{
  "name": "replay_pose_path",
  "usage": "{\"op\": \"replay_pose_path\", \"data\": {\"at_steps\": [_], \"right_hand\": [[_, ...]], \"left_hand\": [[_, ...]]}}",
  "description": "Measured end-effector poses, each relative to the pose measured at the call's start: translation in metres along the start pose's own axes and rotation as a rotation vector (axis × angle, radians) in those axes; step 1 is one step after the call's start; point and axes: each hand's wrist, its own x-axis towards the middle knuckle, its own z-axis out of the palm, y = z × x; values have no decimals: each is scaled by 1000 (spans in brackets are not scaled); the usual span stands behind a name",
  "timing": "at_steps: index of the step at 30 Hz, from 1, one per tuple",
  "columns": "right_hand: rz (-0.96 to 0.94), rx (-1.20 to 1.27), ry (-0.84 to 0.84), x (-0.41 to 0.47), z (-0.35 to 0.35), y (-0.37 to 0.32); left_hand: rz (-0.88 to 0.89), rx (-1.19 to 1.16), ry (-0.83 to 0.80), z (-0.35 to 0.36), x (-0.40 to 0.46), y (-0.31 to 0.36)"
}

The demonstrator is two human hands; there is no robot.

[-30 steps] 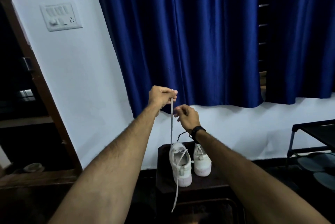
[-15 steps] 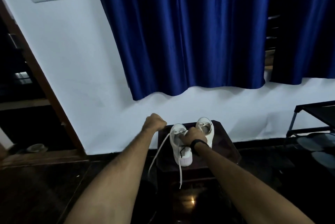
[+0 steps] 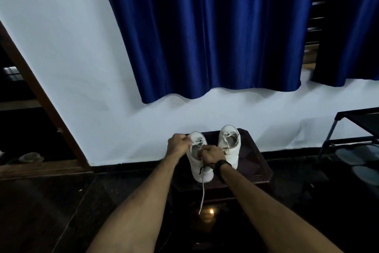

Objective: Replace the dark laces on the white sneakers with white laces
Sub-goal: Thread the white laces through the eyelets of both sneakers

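White lace pinched by both hands over left sneaker.

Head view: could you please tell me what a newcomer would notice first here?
Most striking is the blue curtain hanging against the white wall across the upper middle. Below it, two white sneakers stand on a dark stool. Both hands work at the left one: the left hand and right hand pinch its white lace, whose end dangles over the stool's front.
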Motion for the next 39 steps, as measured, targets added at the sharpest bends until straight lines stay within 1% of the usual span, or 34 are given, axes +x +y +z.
{"op": "replay_pose_path", "data": {"at_steps": [3, 5, 8, 10, 12, 14, 17, 19, 21, 23, 25, 26, 27, 29, 30, 32, 35, 39], "right_hand": [[-19, -6, -41, -1, -1, -1], [-1, -6, -51, -3, -3, -2], [37, 50, -47, -3, -7, -5], [26, 78, -28, -4, -17, -13], [-20, 110, 5, -2, -36, -29], [-87, 139, 5, -4, -60, -57], [-188, 79, -65, -6, -101, -106], [-219, 3, -132, -9, -128, -137], [-248, -152, -189, -12, -151, -160], [-278, -322, -195, -16, -168, -177], [-310, -530, -125, -20, -176, -185], [-339, -604, -47, -23, -178, -188], [-370, -618, 50, -26, -180, -190], [-441, -505, 217, -29, -184, -192], [-460, -442, 249, -30, -186, -193], [-475, -345, 224, -30, -186, -192], [-490, -149, 181, -31, -187, -183], [-481, 107, 216, -30, -183, -171]], "left_hand": [[74, -59, 23, 0, -4, 7], [67, -98, 32, 2, -5, 6], [-67, -118, -12, -7, -7, 13], [-115, -124, -84, -23, -9, 23], [-91, -142, -151, -44, -9, 42], [-28, -151, -165, -71, -11, 68], [86, -55, -156, -110, -14, 106], [147, 51, -147, -131, -15, 127], [207, 160, -126, -146, -17, 149], [267, 299, -61, -156, -20, 165], [344, 374, 10, -160, -23, 173], [387, 368, 27, -160, -25, 175], [420, 339, 20, -160, -29, 175], [465, 259, -8, -157, -37, 175], [479, 212, -10, -155, -38, 174], [494, 70, 15, -150, -39, 170], [467, -120, 47, -145, -42, 166], [488, -215, 43, -134, -44, 163]]}}
